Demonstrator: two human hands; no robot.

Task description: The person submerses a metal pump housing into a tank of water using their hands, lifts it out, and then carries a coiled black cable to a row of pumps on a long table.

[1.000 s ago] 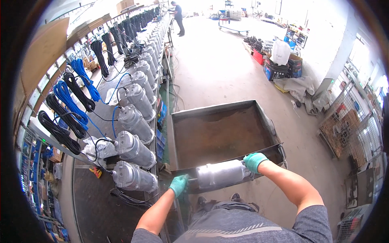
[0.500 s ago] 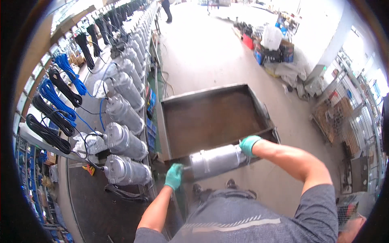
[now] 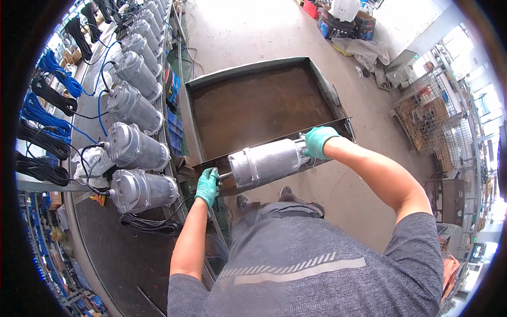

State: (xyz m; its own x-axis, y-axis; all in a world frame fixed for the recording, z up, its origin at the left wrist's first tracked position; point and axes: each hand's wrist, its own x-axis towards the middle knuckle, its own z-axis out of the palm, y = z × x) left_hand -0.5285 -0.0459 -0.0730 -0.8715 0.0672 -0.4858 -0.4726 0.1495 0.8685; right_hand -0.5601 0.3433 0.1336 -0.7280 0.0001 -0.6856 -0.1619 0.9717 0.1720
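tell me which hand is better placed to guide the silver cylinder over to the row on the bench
Left, probably: the left hand grips the silver cylinder's end nearest the row of cylinders; the right hand holds the far end.

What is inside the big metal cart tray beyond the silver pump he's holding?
The tray shows only a bare, rusty brown floor. The held pump and right hand cover its near edge, so that strip is hidden.

Shiny ribbed metal pump body, rusty matt steel tray, green knit gloves.
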